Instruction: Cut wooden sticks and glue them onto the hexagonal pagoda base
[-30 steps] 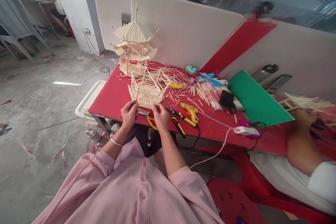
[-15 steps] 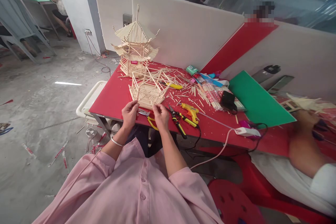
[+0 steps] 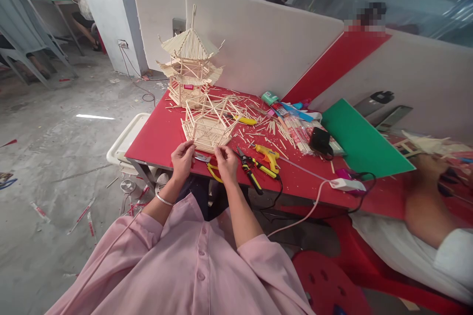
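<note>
A low open frame of pale sticks [image 3: 210, 130] rests on the red table [image 3: 148, 138]. My left hand [image 3: 183, 158] pinches its near left edge, thumb and fingertips together. At the near right corner, my right hand [image 3: 226, 161] grips the same frame between thumb and fingers. Behind it stands a tiered stick pagoda [image 3: 191, 66] with a pointed roof. Scissors with yellow handles [image 3: 214, 172] lie between my hands, partly hidden by my right hand. Black and yellow pliers [image 3: 250, 172] and a yellow glue gun [image 3: 269, 156] are to the right.
Loose sticks [image 3: 271, 127] and a yellow-handled tool [image 3: 246, 120] lie behind. Stick packets [image 3: 297, 133], a black block [image 3: 320, 141], a green board [image 3: 364, 140] and a white power strip [image 3: 347, 185] are at right. A person's arm [image 3: 424, 202] works beyond. A partition [image 3: 258, 44] stands behind.
</note>
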A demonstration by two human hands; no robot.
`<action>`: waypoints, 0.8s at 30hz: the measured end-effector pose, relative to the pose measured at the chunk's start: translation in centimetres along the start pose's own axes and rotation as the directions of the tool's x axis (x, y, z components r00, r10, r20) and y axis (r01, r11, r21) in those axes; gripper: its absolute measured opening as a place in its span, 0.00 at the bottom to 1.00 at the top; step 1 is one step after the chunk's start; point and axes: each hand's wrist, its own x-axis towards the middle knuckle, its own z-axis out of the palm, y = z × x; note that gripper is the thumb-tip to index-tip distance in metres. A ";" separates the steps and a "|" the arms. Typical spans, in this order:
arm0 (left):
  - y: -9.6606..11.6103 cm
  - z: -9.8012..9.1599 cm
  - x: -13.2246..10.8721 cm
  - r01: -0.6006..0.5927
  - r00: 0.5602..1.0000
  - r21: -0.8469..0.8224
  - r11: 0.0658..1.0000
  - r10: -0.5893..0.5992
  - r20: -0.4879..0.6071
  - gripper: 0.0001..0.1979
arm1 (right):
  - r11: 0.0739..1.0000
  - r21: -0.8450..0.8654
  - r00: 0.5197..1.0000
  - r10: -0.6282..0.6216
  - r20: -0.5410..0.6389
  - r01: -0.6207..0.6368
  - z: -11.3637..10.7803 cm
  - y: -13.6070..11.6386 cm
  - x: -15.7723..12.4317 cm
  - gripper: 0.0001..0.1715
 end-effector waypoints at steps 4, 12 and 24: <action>-0.2 -0.1 0.1 -0.008 1.000 0.013 1.000 0.008 0.004 0.15 | 1.000 -0.004 1.000 0.002 0.003 -0.002 0.0 -0.1 0.0 0.24; -0.1 0.0 0.0 -0.006 1.000 0.005 1.000 0.006 0.008 0.15 | 1.000 -0.015 1.000 0.003 0.002 -0.003 0.0 -0.1 0.0 0.24; 0.2 0.0 -0.1 0.002 1.000 0.019 1.000 -0.002 -0.001 0.16 | 0.999 -0.046 1.000 0.004 0.004 -0.003 -0.1 -0.2 0.0 0.25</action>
